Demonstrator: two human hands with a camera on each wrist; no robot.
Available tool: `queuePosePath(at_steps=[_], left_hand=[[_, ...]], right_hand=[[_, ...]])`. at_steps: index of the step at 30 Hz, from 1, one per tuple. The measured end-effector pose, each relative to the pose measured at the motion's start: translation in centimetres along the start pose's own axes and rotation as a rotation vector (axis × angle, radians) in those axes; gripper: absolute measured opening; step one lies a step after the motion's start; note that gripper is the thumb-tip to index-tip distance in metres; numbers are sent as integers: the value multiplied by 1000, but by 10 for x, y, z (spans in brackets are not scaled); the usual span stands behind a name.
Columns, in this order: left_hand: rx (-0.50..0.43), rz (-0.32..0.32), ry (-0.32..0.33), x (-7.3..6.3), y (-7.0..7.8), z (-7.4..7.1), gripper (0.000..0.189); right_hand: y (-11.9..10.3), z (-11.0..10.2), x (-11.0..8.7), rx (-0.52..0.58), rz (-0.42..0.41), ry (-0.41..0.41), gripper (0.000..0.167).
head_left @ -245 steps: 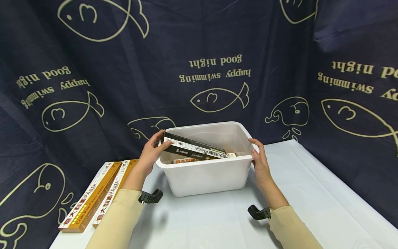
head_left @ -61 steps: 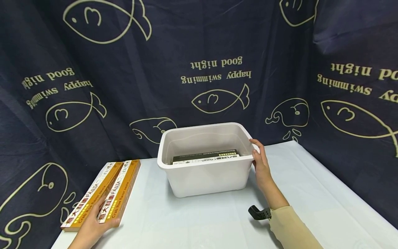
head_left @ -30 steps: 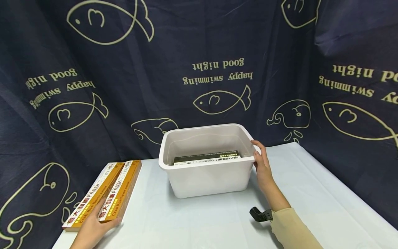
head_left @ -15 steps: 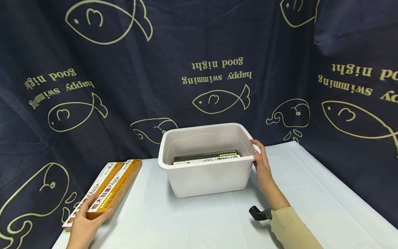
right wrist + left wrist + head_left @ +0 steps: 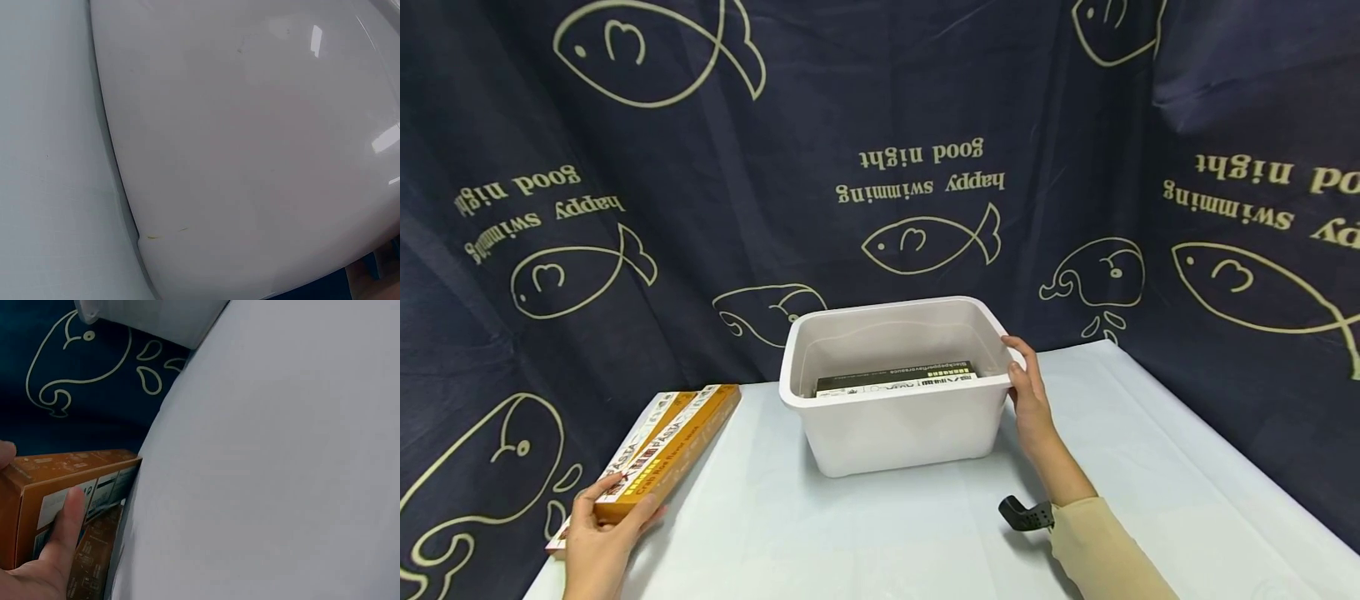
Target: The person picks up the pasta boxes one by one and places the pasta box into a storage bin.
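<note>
In the head view my left hand grips the near end of an orange-and-white pasta box marked "Crab Roe flavor sauce", with fingers on one side and thumb on the other. Its near end is raised over a second orange pasta box, which it partly covers. The left wrist view shows the thumb along the printed side of the held box. My right hand holds the right rim of a white plastic bin. A black-and-white pasta box lies inside it.
A pale cloth covers the table, and a dark blue curtain with fish drawings hangs behind and at both sides. The bin's smooth wall fills most of the right wrist view. A black wrist mount sits by the right sleeve.
The black pasta box, earlier tilted in the left hand, now lies in the bin. The left hand moved to the orange boxes and raised one's near end, shifting it left. The right hand stayed.
</note>
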State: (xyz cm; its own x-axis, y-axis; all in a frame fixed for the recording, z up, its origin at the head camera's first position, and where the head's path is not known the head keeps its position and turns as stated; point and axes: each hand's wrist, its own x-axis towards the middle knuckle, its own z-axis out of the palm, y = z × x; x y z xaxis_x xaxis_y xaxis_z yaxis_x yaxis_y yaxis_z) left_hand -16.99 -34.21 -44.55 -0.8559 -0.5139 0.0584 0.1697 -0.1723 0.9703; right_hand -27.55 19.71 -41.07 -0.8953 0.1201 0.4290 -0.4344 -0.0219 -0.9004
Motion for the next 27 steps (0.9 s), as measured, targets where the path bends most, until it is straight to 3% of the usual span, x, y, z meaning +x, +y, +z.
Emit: queuePosePath(at_steps=[5, 11, 16, 20, 24, 27], left_hand=[[-58, 2, 63, 0, 2, 6, 68], [23, -9, 156, -1, 2, 8, 72], [61, 21, 184, -1, 2, 9, 71], [-14, 83, 174, -3, 0, 9, 67], [-152, 125, 155, -4, -1, 9, 65], [-202, 116, 158, -5, 0, 9, 65]], right_hand=[[0, 0, 1, 3, -2, 7, 52], [1, 0, 0, -2, 9, 8, 52], [0, 1, 1, 12, -2, 12, 52], [0, 1, 1, 15, -5, 8, 51], [2, 0, 1, 9, -4, 5, 52], [2, 1, 0, 5, -5, 3, 52]])
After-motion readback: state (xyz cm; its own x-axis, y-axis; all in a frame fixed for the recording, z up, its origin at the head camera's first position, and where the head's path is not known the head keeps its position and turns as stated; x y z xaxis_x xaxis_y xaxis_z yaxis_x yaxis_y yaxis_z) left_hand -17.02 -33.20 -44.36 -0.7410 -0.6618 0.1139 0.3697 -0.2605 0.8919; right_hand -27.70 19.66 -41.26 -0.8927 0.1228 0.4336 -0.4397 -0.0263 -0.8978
